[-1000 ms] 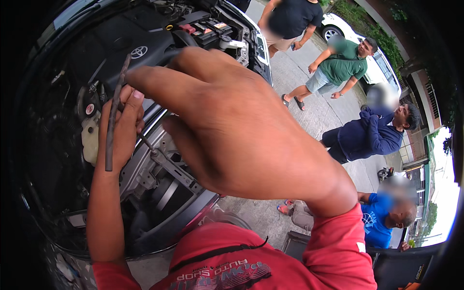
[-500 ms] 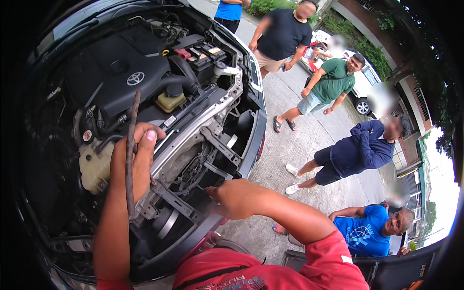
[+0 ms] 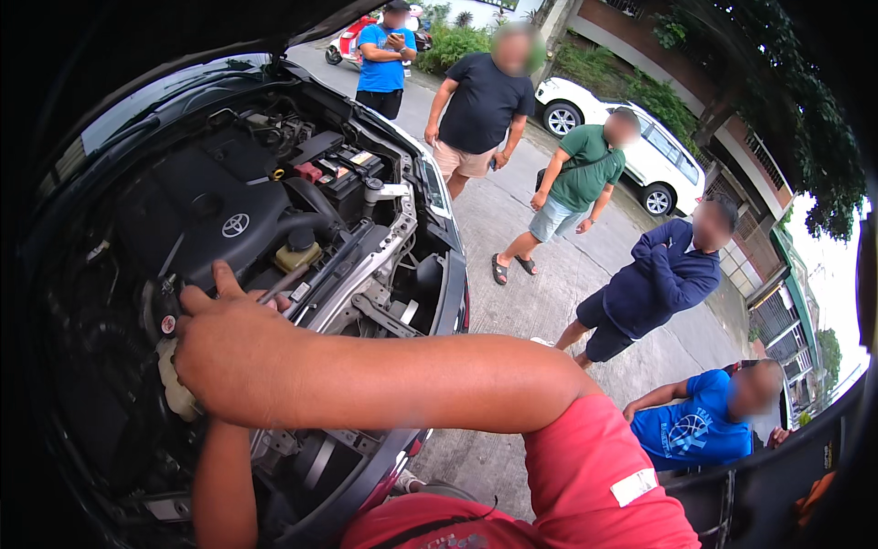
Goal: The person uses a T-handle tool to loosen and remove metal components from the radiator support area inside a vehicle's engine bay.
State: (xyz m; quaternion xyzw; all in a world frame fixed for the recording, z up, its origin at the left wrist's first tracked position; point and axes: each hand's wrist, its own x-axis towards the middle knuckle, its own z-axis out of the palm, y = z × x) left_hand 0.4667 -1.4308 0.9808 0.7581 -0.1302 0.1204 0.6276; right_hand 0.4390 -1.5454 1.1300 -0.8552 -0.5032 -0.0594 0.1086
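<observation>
My right arm reaches across from the right, with my right hand (image 3: 233,366) over the front of the engine bay. Two of its fingers stretch apart toward the black engine cover (image 3: 187,206), so it looks open; the others are hidden. My left forearm (image 3: 224,485) rises from below and passes behind it, so my left hand is mostly covered. A thin dark rod-like piece (image 3: 296,278) sticks out past the hands, held in my left hand and slanting up to the right. Its lower part is hidden. Beside it sits a yellowish reservoir with a dark cap (image 3: 299,252).
The raised hood (image 3: 192,32) overhangs the engine bay. A battery (image 3: 352,174) sits at its far side. Several people stand on the concrete, including one in a green shirt (image 3: 585,169) and one in navy (image 3: 663,279). A white car (image 3: 654,160) is parked behind them.
My right hand has swung left from the front grille area and now covers my left hand. The rod has gone from nearly upright to slanting. The view has shifted, and more of the street shows.
</observation>
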